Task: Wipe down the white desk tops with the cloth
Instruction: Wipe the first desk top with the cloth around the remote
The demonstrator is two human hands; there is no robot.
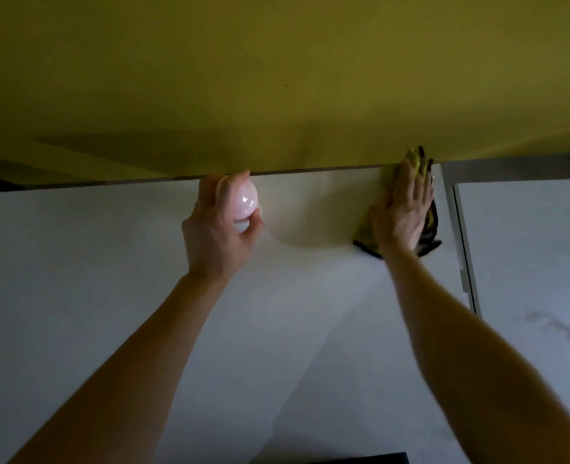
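head view: my right hand [402, 212] lies flat, fingers [414, 182] spread, pressing the yellow-green dark-edged cloth [429, 226] at the white surface's [109, 279] far right corner. my left hand [220, 229] wraps what looks like a glossy pale bottle [243, 204]; unwiped surface stretches leftward.

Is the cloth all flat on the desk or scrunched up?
Mostly flat. The right hand presses the cloth down on the white desk, though its far end bunches up against the yellow wall.
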